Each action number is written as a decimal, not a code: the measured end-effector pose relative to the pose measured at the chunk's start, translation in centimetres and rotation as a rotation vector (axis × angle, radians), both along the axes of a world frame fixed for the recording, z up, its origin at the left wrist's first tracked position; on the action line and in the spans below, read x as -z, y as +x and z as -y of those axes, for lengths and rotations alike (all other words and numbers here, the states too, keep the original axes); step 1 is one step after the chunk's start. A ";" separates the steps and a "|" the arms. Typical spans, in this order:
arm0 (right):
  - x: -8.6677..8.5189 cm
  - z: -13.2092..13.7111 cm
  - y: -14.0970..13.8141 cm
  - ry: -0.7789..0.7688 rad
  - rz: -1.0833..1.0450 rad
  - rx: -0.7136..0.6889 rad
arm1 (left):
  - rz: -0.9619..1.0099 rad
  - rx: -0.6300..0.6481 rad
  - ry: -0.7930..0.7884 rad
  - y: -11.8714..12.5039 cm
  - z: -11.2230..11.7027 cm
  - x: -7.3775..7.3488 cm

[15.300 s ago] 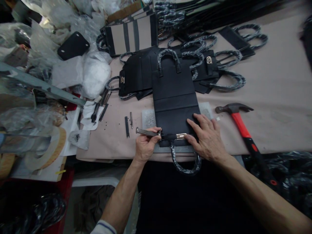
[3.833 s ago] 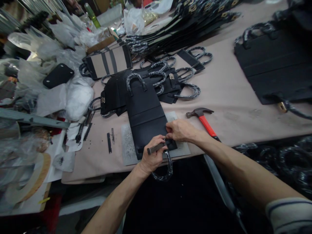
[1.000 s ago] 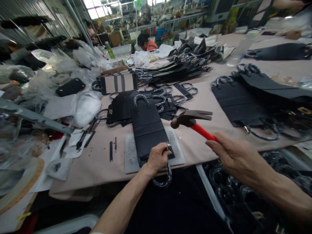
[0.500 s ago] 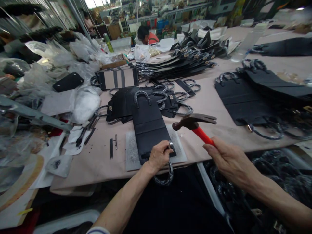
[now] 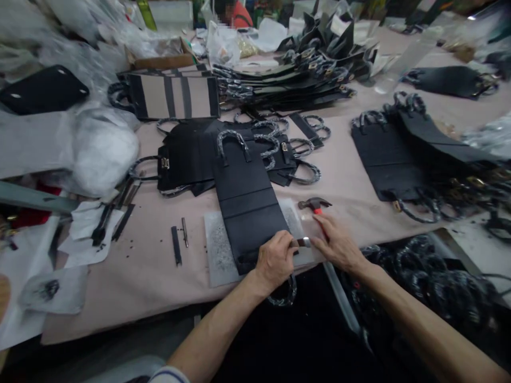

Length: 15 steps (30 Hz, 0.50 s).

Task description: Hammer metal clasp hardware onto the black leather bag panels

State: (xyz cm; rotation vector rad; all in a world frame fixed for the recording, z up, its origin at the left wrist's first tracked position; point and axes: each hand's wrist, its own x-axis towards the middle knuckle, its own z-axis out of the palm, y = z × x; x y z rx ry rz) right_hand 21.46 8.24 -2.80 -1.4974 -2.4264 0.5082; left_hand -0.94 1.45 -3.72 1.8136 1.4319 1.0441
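A black leather bag panel [image 5: 251, 207] lies over a pale stone slab [image 5: 220, 250] at the table's front edge, a wrapped loop handle at each end. My left hand [image 5: 277, 259] is closed on a short punch [image 5: 301, 242] above the panel's lower right corner. The punch lies tilted sideways, its shiny end toward my right hand. My right hand [image 5: 338, 246] has its fingers round the red handle of a claw hammer [image 5: 316, 205], low beside the slab's right side. Whether the hammer rests on the table, I cannot tell.
Two thin tools [image 5: 180, 242] lie left of the slab. More bag panels [image 5: 187, 154] overlap behind it, with a panel stack [image 5: 287, 85] further back. Another pile [image 5: 395, 159] stands at right. Plastic bags [image 5: 101, 149] crowd the left. A person [image 5: 241, 16] is at the back.
The hammer has come down from its raised position to beside the slab. My left hand has shifted right, and the punch has tipped from upright to sideways. The view has tilted downward.
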 end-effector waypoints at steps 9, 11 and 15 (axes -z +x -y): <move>4.7 4.6 -3.9 0.075 -0.109 -0.189 | -0.042 0.074 -0.069 -0.5 -0.5 -0.7; 5.0 4.6 -4.0 0.109 -0.098 -0.181 | -0.047 0.080 -0.062 -0.6 -0.6 -0.6; 4.7 4.4 -4.1 0.140 -0.104 -0.182 | -0.006 0.070 -0.033 -0.7 -0.6 -0.3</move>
